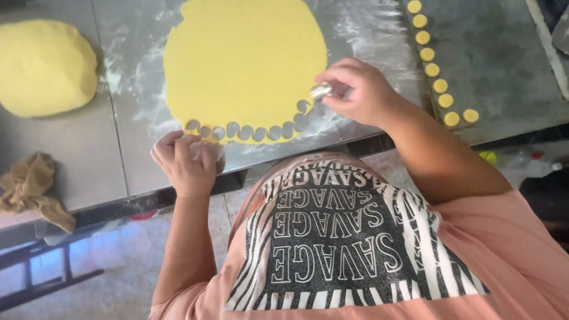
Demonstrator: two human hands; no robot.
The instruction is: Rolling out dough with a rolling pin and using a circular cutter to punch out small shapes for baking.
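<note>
Yellow rolled-out dough sheet point(246, 59) lies flat on the floured grey metal table point(77, 148), with a row of small round cut-out holes point(252, 131) along its near edge. Right hand point(358, 92) pinches a small shiny metal round cutter point(320, 90) at the sheet's right edge, just above the last hole. Left hand point(186, 161) is curled at the sheet's near-left corner; can't tell what it grasps. Yellow dough ball point(44, 66) sits far left, cut yellow discs point(435, 71) lined up on the right, crumpled brown cloth point(29, 186) near the table edge.

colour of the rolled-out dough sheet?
Yellow; the dough sheet shows best in the head view.
</note>
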